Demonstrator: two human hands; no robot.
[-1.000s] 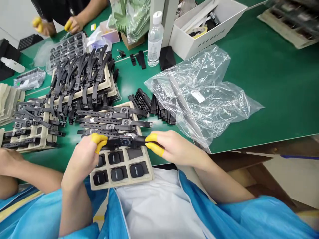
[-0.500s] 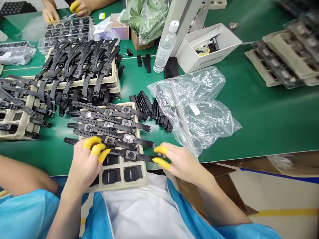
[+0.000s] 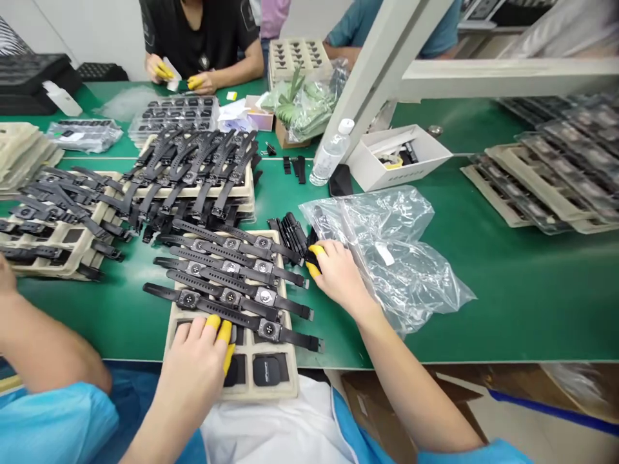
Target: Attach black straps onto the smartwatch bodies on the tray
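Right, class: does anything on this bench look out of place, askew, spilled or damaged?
The stacked trays at the right look askew: they overlap in steps, edges unaligned. The clear bag lies crumpled. I see no spill or damage.

Watches (image 3: 269, 330) span a tray (image 3: 293, 377) at lower centre. Straps (image 3: 293, 235) lie between its far end and a bag (image 3: 411, 270) right of centre. Behind the bag stand a bottle (image 3: 330, 154) and, further right, a box (image 3: 406, 174).
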